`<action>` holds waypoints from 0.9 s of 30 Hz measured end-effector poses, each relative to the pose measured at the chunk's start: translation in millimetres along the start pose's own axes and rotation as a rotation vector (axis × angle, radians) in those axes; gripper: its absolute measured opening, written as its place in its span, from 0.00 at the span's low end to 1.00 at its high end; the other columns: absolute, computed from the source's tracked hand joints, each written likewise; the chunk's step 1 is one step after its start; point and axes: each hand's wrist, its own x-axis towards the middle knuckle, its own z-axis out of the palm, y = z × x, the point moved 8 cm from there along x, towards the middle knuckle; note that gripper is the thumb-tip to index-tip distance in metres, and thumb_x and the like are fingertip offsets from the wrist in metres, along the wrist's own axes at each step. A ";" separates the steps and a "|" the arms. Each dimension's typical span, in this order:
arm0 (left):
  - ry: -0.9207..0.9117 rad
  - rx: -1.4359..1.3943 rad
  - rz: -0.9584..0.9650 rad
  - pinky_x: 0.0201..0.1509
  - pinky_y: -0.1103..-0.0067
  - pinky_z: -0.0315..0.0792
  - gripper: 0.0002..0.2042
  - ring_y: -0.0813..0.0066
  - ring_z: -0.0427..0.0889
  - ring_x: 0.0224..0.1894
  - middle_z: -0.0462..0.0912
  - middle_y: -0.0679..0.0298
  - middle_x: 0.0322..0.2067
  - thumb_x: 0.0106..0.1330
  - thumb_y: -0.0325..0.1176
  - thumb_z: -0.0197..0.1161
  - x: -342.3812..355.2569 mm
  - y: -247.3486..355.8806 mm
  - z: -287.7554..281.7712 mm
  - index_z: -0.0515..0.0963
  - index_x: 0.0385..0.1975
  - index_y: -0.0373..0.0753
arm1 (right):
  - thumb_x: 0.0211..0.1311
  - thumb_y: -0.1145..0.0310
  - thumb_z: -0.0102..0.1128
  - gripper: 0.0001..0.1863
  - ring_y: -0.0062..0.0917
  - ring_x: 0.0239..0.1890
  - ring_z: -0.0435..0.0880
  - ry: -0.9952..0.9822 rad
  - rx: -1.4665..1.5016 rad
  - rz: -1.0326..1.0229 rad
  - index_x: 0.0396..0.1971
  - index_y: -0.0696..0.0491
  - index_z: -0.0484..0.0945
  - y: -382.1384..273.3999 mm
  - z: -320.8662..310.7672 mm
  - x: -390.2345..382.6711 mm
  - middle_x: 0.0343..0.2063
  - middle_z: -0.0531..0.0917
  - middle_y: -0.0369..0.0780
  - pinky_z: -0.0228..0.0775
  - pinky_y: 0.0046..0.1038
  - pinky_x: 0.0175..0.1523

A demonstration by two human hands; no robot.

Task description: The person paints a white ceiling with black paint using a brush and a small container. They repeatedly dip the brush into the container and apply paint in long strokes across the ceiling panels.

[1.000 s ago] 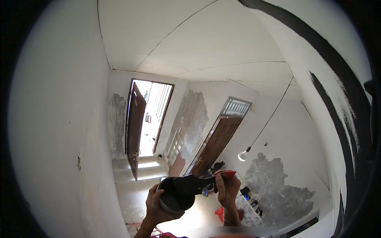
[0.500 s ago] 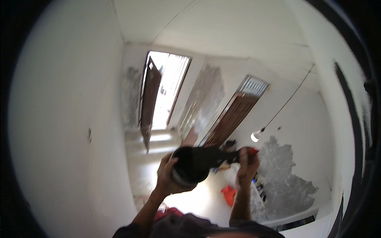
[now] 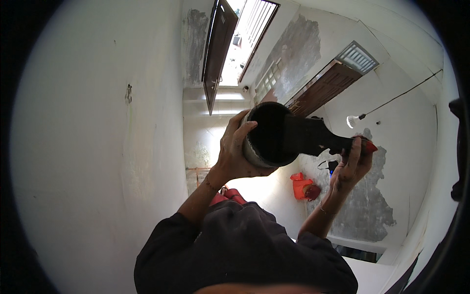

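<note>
Pale walls [image 3: 83, 147], scuffed and stained, closed in the room on both sides. Nearest: the person's dark top [image 3: 245, 255] filled the lower middle of the view, with a bit of red clothing [image 3: 235, 196] beyond its edge. Both hands were raised in front of the body, both occupied. Left hand [image 3: 240, 149] gripped a round, dark-mouthed can [image 3: 269, 137] by its side, thumb up at the rim, the can tilted so that its opening faced the wearer. Right hand [image 3: 356, 161] pinched the handle of a wide, dark brush [image 3: 320, 137] near its red end. Brush lay roughly level between the hands, its broad end across the can's mouth; too dark inside to tell whether the bristles touched the wall or any contents. Thin bands circled both wrists.

Past the hands, a red-orange bag [image 3: 301, 188] sat on the bright floor [image 3: 267, 196]. Bare grey patch [image 3: 364, 206] spread over the right-hand wall; a bulb [image 3: 352, 121] hung above it on a cord. Farther off, a brown panelled door [image 3: 325, 88] stood under a slatted vent [image 3: 360, 57]. Farthest, another brown door [image 3: 220, 49] stood ajar, strong daylight behind it.
</note>
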 end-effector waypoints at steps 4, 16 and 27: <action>-0.030 0.029 0.003 0.62 0.54 0.80 0.58 0.38 0.78 0.63 0.72 0.39 0.63 0.38 0.49 0.91 -0.2 -0.5 1.9 0.60 0.72 0.51 | 0.72 0.60 0.69 0.17 0.20 0.35 0.85 -0.042 0.114 0.065 0.47 0.59 0.80 10.4 0.7 -1.2 0.38 0.85 0.38 0.79 0.21 0.40; -0.056 -0.002 -0.020 0.65 0.53 0.79 0.59 0.37 0.76 0.65 0.70 0.39 0.65 0.37 0.50 0.91 -1.9 -3.9 9.5 0.59 0.73 0.56 | 0.73 0.60 0.67 0.18 0.23 0.39 0.87 0.013 0.259 0.312 0.50 0.59 0.79 34.1 2.2 1.1 0.39 0.84 0.39 0.83 0.25 0.45; -0.090 -0.010 -0.029 0.67 0.51 0.75 0.61 0.34 0.73 0.68 0.68 0.37 0.68 0.34 0.51 0.92 -20.3 -7.5 20.0 0.60 0.73 0.59 | 0.71 0.69 0.69 0.09 0.31 0.31 0.92 -0.676 -0.315 -0.358 0.39 0.59 0.80 -45.0 94.4 -26.5 0.29 0.88 0.45 0.80 0.28 0.35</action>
